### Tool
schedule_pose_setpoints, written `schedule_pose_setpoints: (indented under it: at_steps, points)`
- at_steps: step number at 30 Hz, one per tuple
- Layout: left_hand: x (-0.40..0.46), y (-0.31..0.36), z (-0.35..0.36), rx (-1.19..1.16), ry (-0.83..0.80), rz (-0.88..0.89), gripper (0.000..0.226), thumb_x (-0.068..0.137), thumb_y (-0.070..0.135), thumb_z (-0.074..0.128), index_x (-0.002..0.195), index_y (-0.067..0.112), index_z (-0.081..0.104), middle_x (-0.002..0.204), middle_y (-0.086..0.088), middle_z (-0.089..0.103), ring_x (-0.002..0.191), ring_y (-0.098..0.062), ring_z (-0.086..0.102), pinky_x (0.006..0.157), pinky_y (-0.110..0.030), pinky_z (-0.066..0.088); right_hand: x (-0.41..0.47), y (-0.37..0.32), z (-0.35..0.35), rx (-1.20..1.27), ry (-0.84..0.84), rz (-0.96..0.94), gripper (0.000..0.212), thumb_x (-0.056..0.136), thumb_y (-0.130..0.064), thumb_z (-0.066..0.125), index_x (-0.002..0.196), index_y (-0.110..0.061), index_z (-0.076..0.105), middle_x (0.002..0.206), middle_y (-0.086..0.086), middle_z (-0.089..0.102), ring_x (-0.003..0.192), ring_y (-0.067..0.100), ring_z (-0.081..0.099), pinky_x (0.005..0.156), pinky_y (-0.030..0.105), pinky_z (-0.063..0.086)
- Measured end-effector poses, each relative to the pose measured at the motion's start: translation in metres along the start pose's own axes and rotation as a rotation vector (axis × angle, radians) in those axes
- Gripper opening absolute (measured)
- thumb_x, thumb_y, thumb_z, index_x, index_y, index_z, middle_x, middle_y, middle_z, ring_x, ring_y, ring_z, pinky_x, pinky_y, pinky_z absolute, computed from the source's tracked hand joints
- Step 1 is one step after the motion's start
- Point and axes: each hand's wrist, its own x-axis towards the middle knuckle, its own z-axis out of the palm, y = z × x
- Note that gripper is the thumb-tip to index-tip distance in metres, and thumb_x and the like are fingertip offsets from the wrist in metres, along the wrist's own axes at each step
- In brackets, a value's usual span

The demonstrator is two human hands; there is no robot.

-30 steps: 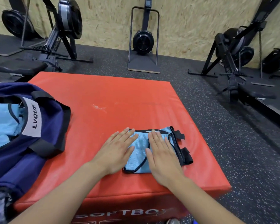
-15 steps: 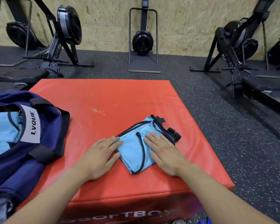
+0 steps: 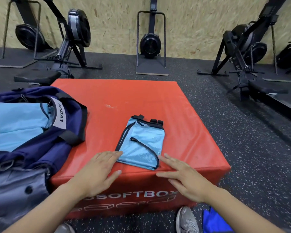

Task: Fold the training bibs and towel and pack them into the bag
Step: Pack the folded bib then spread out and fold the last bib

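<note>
A folded light-blue training bib [image 3: 142, 145] with black trim lies on the red soft box [image 3: 124, 101], near its front edge. My left hand [image 3: 97, 172] lies flat with straight fingers, its fingertips at the bib's lower left corner. My right hand [image 3: 183, 175] hovers flat at the bib's lower right corner, fingers spread. Neither hand holds anything. The navy bag [image 3: 40, 132] sits open on the box's left side, with light-blue fabric [image 3: 15, 125] inside it.
Rowing machines [image 3: 71, 44] and a black fan stand [image 3: 150, 44] stand on the dark floor beyond the box. A grey shoe [image 3: 186, 221] and something bright blue [image 3: 215, 222] are on the floor below the box's front. Grey cloth [image 3: 15, 187] lies under the bag.
Both hands have slid off the folded bib toward me and now sit at its near corners. The bib has turned so its long side points away from me.
</note>
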Motion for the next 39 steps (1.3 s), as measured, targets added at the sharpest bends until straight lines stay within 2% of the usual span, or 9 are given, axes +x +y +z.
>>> schedule_pose_setpoints:
  at_steps: [7, 11, 14, 18, 21, 28, 32, 36, 39]
  points:
    - [-0.03, 0.019, -0.007, -0.055, -0.022, 0.014, 0.046, 0.1, 0.058, 0.034, 0.137, 0.036, 0.046, 0.146, 0.008, 0.047, 0.136, -0.013, 0.042, 0.112, -0.024, 0.019, 0.008, -0.006, 0.012, -0.104, 0.016, -0.014, 0.046, 0.102, -0.018, 0.042, 0.145, -0.033, 0.047, 0.166, -0.016, 0.01, 0.153, 0.004, 0.003, 0.121, 0.042, 0.024]
    - [-0.031, 0.019, -0.003, -0.073, -0.08, 0.032, 0.045, 0.1, 0.064, 0.027, 0.138, 0.049, 0.044, 0.166, 0.015, 0.009, 0.152, -0.006, 0.001, 0.121, -0.029, 0.009, 0.015, -0.006, 0.008, 0.007, 0.074, -0.002, 0.046, 0.104, -0.013, 0.041, 0.148, -0.027, 0.047, 0.163, -0.017, 0.02, 0.152, 0.001, 0.008, 0.123, 0.036, 0.022]
    - [-0.021, 0.019, -0.003, -0.127, -0.073, 0.033, 0.043, 0.1, 0.064, 0.029, 0.135, 0.052, 0.049, 0.165, 0.022, 0.0, 0.151, -0.001, -0.011, 0.121, -0.033, 0.01, 0.018, -0.005, 0.003, 0.211, 0.135, 0.047, 0.047, 0.104, -0.011, 0.042, 0.147, -0.028, 0.048, 0.16, -0.018, 0.026, 0.151, 0.002, 0.016, 0.123, 0.027, 0.016]
    - [-0.004, 0.019, -0.005, -0.303, -0.026, -0.001, 0.041, 0.098, 0.061, 0.038, 0.135, 0.05, 0.051, 0.158, 0.024, 0.029, 0.15, 0.004, 0.005, 0.121, -0.03, 0.016, 0.018, -0.002, -0.011, 0.441, 0.187, 0.162, 0.045, 0.104, -0.011, 0.047, 0.139, -0.037, 0.053, 0.157, -0.01, 0.038, 0.147, 0.0, 0.025, 0.122, 0.022, 0.017]
    - [0.009, 0.023, -0.016, -0.448, 0.066, -0.03, 0.035, 0.096, 0.051, 0.048, 0.129, 0.048, 0.058, 0.136, 0.031, 0.053, 0.136, 0.013, 0.033, 0.118, -0.022, 0.023, 0.024, -0.002, -0.023, 0.58, 0.29, 0.18, 0.038, 0.1, -0.006, 0.056, 0.13, -0.029, 0.062, 0.139, -0.011, 0.058, 0.137, 0.007, 0.046, 0.116, 0.024, 0.03]
    - [0.04, 0.029, -0.03, -0.822, 0.263, -0.151, 0.035, 0.091, 0.008, 0.068, 0.115, 0.033, 0.069, 0.117, 0.023, 0.068, 0.111, -0.002, 0.063, 0.096, -0.015, 0.044, 0.049, -0.006, -0.03, 0.943, 0.452, 0.331, 0.034, 0.093, 0.003, 0.065, 0.118, -0.019, 0.067, 0.11, 0.007, 0.072, 0.098, 0.012, 0.066, 0.089, 0.023, 0.053]
    - [0.065, 0.02, -0.014, -0.88, 0.284, -0.295, 0.042, 0.092, -0.001, 0.062, 0.109, 0.036, 0.072, 0.098, 0.023, 0.071, 0.072, -0.006, 0.058, 0.078, -0.019, 0.046, 0.072, 0.003, -0.025, 0.932, 0.476, 0.421, 0.039, 0.091, 0.005, 0.064, 0.114, -0.026, 0.069, 0.114, -0.007, 0.072, 0.094, 0.01, 0.064, 0.082, 0.021, 0.053]
    - [0.077, 0.015, 0.005, -0.873, 0.302, -0.411, 0.039, 0.092, -0.003, 0.061, 0.101, 0.032, 0.074, 0.062, 0.028, 0.057, 0.055, -0.005, 0.041, 0.058, -0.012, 0.035, 0.09, 0.019, -0.018, 0.907, 0.428, 0.493, 0.038, 0.092, 0.003, 0.063, 0.11, -0.029, 0.072, 0.102, -0.009, 0.072, 0.084, 0.009, 0.061, 0.077, 0.018, 0.048]
    - [0.079, 0.016, 0.011, -0.844, 0.331, -0.411, 0.04, 0.092, -0.002, 0.064, 0.096, 0.036, 0.074, 0.078, 0.016, 0.058, 0.061, -0.005, 0.046, 0.06, -0.013, 0.037, 0.099, 0.03, -0.01, 0.745, 0.396, 0.527, 0.04, 0.089, 0.001, 0.063, 0.097, -0.036, 0.077, 0.085, -0.001, 0.06, 0.071, 0.007, 0.05, 0.067, 0.016, 0.041]
